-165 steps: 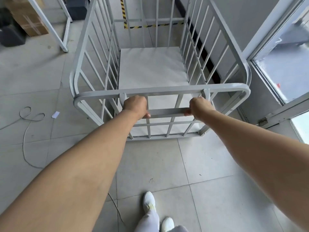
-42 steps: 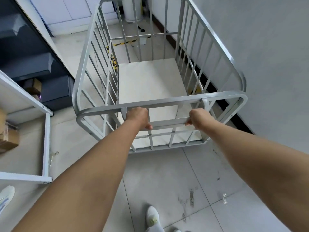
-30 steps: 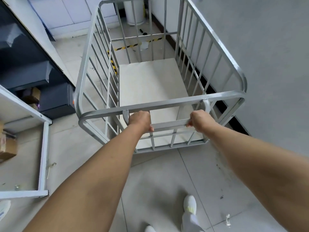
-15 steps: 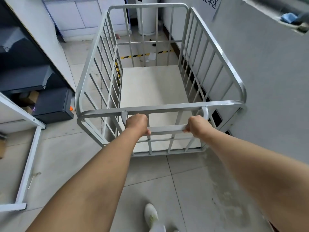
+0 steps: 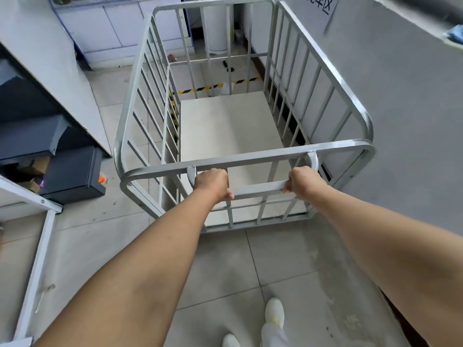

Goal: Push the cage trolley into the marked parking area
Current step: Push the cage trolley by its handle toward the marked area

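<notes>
With fingers curled tight over the flat handle bar (image 5: 258, 188), a firm two-point hold: left hand (image 5: 212, 183) wrapped near the bar's left bracket, right hand (image 5: 304, 182) wrapped near the right one, knuckles up, no splay showing. Spaced well apart, most likely for steering leverage, so either wrist can nudge the nose over. Arms long and nearly straight, weight behind the push.

Out from the grip, cage trolley (image 5: 355, 108) dead ahead, empty on its pale deck (image 5: 225, 126), right side running just beside the grey wall (image 5: 400, 108), close, whether touching cannot be told. Hugging that wall looks deliberate: yellow-and-black floor tape (image 5: 213, 86) seen through the bars at the far end and along the left side, apparently the bay's edges, with a paper sign (image 5: 322, 5) on the wall above. Judged nearly home, nose at or just short of the far stripe. Dark cabinet (image 5: 70, 171) and white frame leg (image 5: 37, 266) well off to the left, clear of the path. White shoes (image 5: 274, 313) trailing behind on the tiles.
</notes>
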{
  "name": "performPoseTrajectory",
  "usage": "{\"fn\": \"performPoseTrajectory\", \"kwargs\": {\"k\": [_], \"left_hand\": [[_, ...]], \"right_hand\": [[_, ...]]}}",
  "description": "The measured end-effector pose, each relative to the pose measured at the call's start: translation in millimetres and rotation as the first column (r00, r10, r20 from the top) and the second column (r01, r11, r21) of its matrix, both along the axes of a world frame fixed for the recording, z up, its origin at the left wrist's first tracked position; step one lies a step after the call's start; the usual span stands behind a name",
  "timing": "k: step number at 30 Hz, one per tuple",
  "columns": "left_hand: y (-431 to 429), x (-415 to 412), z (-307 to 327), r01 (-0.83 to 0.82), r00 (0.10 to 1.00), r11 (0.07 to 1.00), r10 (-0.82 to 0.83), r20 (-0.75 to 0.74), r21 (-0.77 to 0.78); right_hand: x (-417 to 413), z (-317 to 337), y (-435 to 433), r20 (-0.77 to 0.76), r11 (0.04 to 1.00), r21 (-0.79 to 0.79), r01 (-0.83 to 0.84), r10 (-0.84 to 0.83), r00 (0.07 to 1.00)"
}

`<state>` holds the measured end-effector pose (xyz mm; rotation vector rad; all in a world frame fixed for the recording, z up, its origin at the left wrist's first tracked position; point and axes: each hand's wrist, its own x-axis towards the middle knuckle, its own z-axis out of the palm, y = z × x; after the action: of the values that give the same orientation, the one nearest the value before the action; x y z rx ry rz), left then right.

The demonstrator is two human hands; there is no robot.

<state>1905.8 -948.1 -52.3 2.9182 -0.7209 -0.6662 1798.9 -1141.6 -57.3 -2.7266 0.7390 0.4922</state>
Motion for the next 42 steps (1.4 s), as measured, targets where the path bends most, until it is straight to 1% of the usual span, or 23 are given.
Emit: {"fn": "performPoseTrajectory", "kwargs": {"k": [9, 17, 21, 29, 36, 39, 42], "left_hand": [[-31, 76, 2, -0.089, 0.996, 0.996, 0.089, -0.006, 0.024], [-27, 146, 3, -0.120, 0.993, 0.993, 0.120, 0.005, 0.002], [-19, 183, 4, -0.114, 0.993, 0.993, 0.114, 0.014, -0.013], [0, 245, 7, -0.096, 0.995, 0.995, 0.096, 0.024, -0.013], [21, 289, 9, -0.149, 0.989, 0.989, 0.149, 0.024, 0.000], [32, 306, 7, -0.185, 0.982, 0.983, 0.185, 0.024, -0.013], [42, 317, 6, -0.257, 0.966, 0.964, 0.259, 0.019, -0.061]], "right_hand": [[75, 3, -24, 0.015, 0.997, -0.006, -0.076, 0.076, 0.997], [145, -1, -20, 0.048, 0.995, -0.002, -0.098, 0.098, 0.994], [180, -3, -9, 0.068, 0.996, -0.028, -0.084, 0.086, 0.994], [241, -2, 16, 0.056, 0.999, 0.019, -0.034, 0.033, 0.998], [283, 1, 33, 0.048, 0.994, 0.034, -0.103, 0.101, 0.994], [298, 1, 41, 0.036, 0.988, 0.011, -0.154, 0.153, 0.988], [312, 5, 49, 0.007, 0.979, -0.023, -0.204, 0.204, 0.979]]}}
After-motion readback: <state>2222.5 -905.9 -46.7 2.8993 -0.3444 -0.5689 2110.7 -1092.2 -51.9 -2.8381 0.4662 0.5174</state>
